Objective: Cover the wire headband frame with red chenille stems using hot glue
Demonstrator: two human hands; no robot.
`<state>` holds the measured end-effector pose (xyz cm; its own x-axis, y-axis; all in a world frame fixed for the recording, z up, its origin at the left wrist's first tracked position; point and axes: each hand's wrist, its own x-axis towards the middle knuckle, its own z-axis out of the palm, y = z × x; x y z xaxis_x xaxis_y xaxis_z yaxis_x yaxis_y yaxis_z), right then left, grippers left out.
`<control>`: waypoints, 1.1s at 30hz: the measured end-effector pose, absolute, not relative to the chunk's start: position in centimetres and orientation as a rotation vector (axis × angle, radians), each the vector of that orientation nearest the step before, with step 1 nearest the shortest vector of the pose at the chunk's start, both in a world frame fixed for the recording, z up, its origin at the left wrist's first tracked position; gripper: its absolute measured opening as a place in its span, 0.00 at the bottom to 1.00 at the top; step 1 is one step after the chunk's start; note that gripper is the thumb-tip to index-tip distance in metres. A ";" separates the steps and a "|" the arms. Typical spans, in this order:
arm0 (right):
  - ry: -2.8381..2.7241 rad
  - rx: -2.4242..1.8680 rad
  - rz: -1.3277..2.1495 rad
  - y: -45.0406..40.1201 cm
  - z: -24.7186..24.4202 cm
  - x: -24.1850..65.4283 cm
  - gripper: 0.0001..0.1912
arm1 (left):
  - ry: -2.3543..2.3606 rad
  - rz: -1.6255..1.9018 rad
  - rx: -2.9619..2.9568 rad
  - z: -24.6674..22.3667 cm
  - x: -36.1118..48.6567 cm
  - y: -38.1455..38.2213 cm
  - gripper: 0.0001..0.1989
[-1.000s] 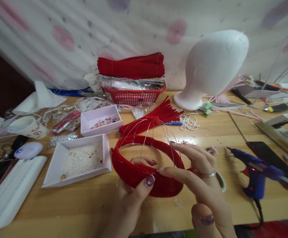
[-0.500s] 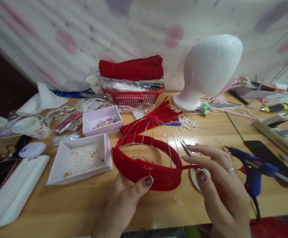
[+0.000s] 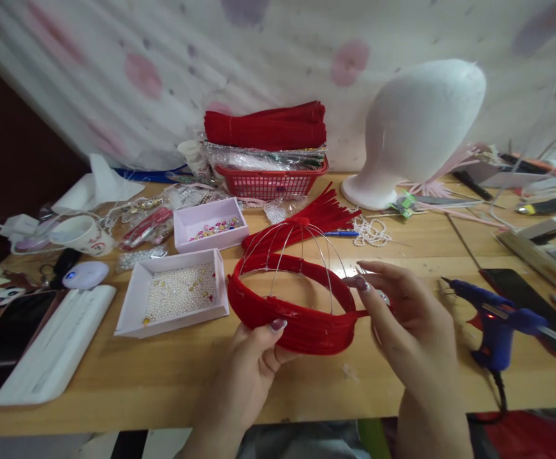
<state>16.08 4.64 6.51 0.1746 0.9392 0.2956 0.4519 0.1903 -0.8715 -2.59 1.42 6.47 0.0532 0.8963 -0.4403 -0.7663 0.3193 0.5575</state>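
My left hand [image 3: 256, 354] grips the near side of a red fuzzy headband [image 3: 301, 328], thumb in front and fingers underneath. Thin silver wires arch over the band to a red knot [image 3: 298, 222] at the top. At the band's right end, a short red strip [image 3: 361, 313] runs to my right hand [image 3: 407, 319]. That hand's fingers are bent, with the thumb close to the index finger; what lies between them is hidden. A small silver tip of the scissors [image 3: 360, 268] shows by the index finger, the rest being covered.
White boxes of pearls [image 3: 125, 315] and coloured gems [image 3: 211, 242] stand left. Behind are a red bundle of strips [image 3: 314, 210], a red basket [image 3: 271, 185] and a white foam head [image 3: 416, 127]. A blue glue gun [image 3: 493, 338] with a lit red light lies right.
My right thumb has moved up from the red strip toward the index finger, and the fingers have drawn in. The view has shifted slightly, while my left hand still holds the headband.
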 end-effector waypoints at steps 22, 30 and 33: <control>-1.205 -1.459 0.514 4.5 8.4 13.0 0.16 | 1.422 1.313 0.609 6.7 -10.1 -2.9 0.17; -1.271 -1.389 0.632 4.8 7.7 13.4 0.16 | 1.259 1.346 0.438 6.0 -6.6 -1.9 0.22; -1.283 -1.319 0.775 4.6 7.3 13.5 0.16 | 1.047 1.261 0.402 5.1 -2.7 -1.3 0.23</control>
